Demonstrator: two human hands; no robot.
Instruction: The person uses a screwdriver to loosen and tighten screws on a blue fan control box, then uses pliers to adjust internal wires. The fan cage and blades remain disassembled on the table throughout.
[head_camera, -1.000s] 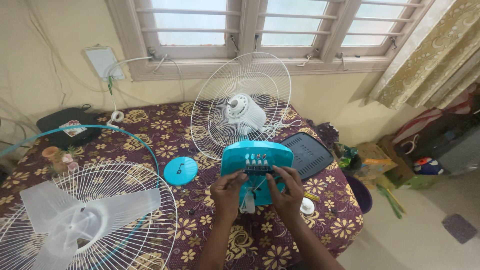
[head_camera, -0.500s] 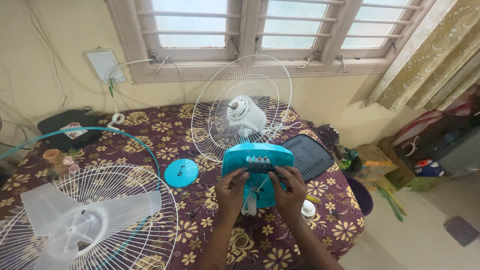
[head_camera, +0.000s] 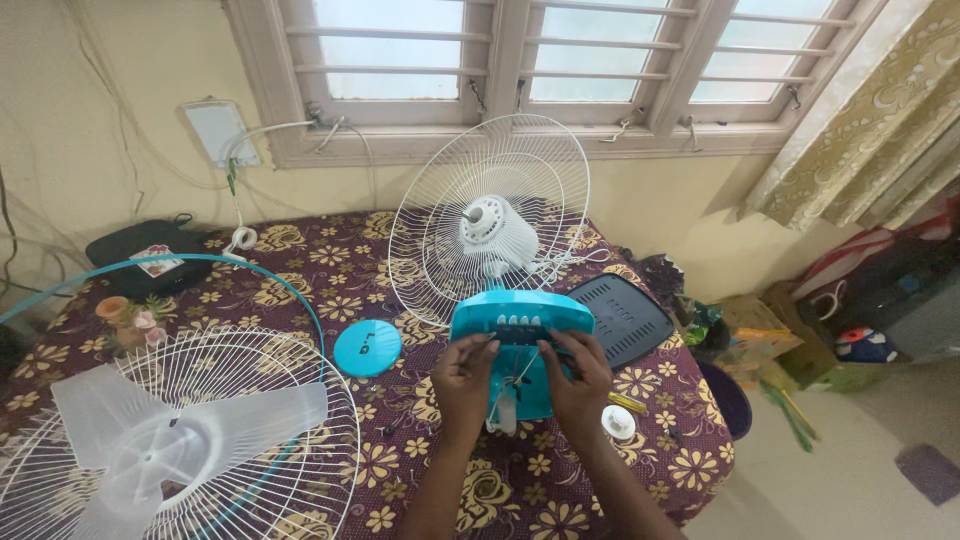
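A: Entry, head view. Where does the turquoise plastic fan base with the row of white push-buttons (head_camera: 522, 335) sit?

B: On the desk covered with a maroon floral cloth (head_camera: 330, 280), near its front right part, directly before the upright white wire fan guard with the white motor housing (head_camera: 492, 225).

A: Left hand (head_camera: 466, 378)?

B: Fingers curled onto the base's lower left face, thumb near the dark opening under the buttons. Grip clenched on the base.

A: Right hand (head_camera: 578, 380)?

B: Mirrors it on the right side of the base, fingertips at the same opening. Grip also grasping the base. A thin white cord (head_camera: 505, 395) hangs between the two hands.

A: Surroundings?

B: Round turquoise plastic cap (head_camera: 367, 347) lies flat, just left of the base, apart from it. Dark grey slotted plastic cover panel (head_camera: 620, 318) lies just to the right. Small white round disc (head_camera: 618, 422) near the right wrist. Front left: second white wire guard (head_camera: 250, 420) lying flat with the translucent three-blade fan propeller (head_camera: 165, 435) on it. A teal hoop ring (head_camera: 255, 270) arcs behind that guard.
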